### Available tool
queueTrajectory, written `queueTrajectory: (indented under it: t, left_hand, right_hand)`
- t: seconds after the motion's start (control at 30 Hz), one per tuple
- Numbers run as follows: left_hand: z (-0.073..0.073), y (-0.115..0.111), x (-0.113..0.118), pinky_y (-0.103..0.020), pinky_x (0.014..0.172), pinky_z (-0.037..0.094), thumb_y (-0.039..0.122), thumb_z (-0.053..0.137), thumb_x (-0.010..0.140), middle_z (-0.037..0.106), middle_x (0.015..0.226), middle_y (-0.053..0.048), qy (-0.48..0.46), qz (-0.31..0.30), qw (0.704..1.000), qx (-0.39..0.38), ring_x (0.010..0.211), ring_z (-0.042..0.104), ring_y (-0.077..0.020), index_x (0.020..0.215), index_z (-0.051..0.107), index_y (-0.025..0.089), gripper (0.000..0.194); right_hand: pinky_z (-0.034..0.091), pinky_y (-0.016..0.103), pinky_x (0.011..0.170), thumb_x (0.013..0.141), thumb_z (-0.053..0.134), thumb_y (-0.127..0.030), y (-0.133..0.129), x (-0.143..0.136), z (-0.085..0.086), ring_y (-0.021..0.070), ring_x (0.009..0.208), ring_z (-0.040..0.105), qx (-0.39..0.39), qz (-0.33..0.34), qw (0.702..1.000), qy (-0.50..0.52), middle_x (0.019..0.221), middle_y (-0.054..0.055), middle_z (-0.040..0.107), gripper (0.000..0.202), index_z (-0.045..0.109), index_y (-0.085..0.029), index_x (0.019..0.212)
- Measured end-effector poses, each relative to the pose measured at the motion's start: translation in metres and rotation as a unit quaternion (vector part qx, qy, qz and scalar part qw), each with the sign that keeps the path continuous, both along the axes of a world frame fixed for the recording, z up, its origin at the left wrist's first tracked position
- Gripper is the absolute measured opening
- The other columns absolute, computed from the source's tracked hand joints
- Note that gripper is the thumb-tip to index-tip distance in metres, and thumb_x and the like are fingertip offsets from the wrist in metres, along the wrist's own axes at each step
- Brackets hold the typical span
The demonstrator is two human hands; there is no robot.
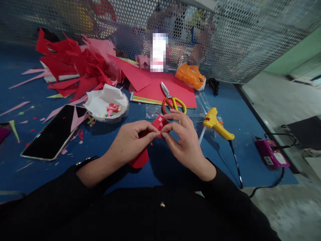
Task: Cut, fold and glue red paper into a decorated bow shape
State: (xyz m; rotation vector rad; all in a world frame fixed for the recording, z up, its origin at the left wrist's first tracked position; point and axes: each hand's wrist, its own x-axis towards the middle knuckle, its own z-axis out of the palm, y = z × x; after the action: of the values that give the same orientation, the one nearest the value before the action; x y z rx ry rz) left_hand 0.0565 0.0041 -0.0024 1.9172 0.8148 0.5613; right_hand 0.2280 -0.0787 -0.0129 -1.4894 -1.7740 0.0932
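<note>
Both my hands meet over the blue table around a small folded piece of red paper (pixel 160 122) with pale square patches on it. My left hand (pixel 132 140) pinches its left side between thumb and fingers. The fingertips of my right hand (pixel 184 142) are closed on its lower right edge. Below my left palm shows another part of red paper (pixel 140 160); whether it joins the pinched piece is hidden. Just beyond my fingers lie scissors (pixel 171 99) with one red and one yellow handle, blades pointing away.
Red paper sheets (pixel 185 88) are stacked behind the scissors. At the left are a phone (pixel 54 134), a paper-lined bowl of small cut bits (pixel 106 103) and heaped red scraps (pixel 77 63). A yellow glue gun (pixel 217 124) is corded near a purple power strip (pixel 272 153). Perforated metal panels (pixel 235 43) stand behind.
</note>
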Motion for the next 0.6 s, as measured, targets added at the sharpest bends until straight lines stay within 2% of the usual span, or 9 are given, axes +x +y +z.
queueTrajectory:
  t: [0.13, 0.23, 0.4, 0.5, 0.6]
  left_hand:
    - [0.0, 0.001, 0.0, -0.025, 0.063, 0.047, 0.034, 0.064, 0.084, 0.071, 0.071, 0.001, 0.012, 0.025, 1.0, -0.013, 0.059, 0.062, -0.0128, 0.084, 0.073, 0.019, 0.018]
    - [0.0, 0.001, 0.0, -0.026, 0.06, 0.047, 0.036, 0.065, 0.082, 0.069, 0.065, 0.0, 0.024, 0.047, 0.998, -0.02, 0.057, 0.061, -0.0139, 0.082, 0.072, 0.019, 0.018]
    - [0.0, 0.0, 0.0, -0.026, 0.058, 0.047, 0.035, 0.065, 0.082, 0.067, 0.062, 0.001, 0.034, 0.037, 0.998, -0.026, 0.055, 0.062, -0.0134, 0.08, 0.069, 0.019, 0.016]
    - [0.0, 0.0, 0.001, -0.024, 0.056, 0.048, 0.032, 0.068, 0.08, 0.065, 0.062, 0.004, 0.0, 0.052, 0.996, -0.068, 0.053, 0.063, -0.0131, 0.082, 0.059, 0.019, 0.016]
    - [-0.002, 0.001, 0.002, -0.024, 0.051, 0.049, 0.031, 0.072, 0.077, 0.065, 0.061, 0.006, -0.041, 0.076, 0.986, -0.145, 0.05, 0.065, -0.0147, 0.09, 0.049, 0.021, 0.028]
  right_hand:
    - [0.042, 0.046, 0.105, 0.089, 0.061, -0.016, 0.0, 0.007, 0.002, 0.024, 0.122, 0.057, -0.016, -0.025, 0.996, 0.083, 0.12, 0.009, 0.064, 0.008, 0.063, -0.024, 0.087]
    - [0.046, 0.042, 0.099, 0.089, 0.061, -0.018, 0.001, 0.014, 0.003, 0.0221, 0.111, 0.064, -0.069, -0.046, 0.984, 0.157, 0.113, 0.008, 0.068, 0.008, 0.063, -0.023, 0.084]
    - [0.048, 0.032, 0.084, 0.089, 0.06, -0.019, 0.003, 0.015, 0.002, 0.0173, 0.09, 0.066, -0.147, -0.025, 0.966, 0.209, 0.092, 0.003, 0.072, 0.007, 0.064, -0.021, 0.084]
    - [0.047, 0.029, 0.078, 0.09, 0.06, -0.019, 0.003, 0.011, 0.001, 0.0153, 0.082, 0.064, -0.143, -0.023, 0.968, 0.206, 0.084, 0.001, 0.069, 0.007, 0.065, -0.02, 0.084]
    - [0.046, 0.029, 0.079, 0.089, 0.059, -0.018, 0.002, 0.007, 0.001, 0.015, 0.083, 0.063, -0.129, -0.02, 0.969, 0.211, 0.085, 0.001, 0.069, 0.007, 0.064, -0.02, 0.085]
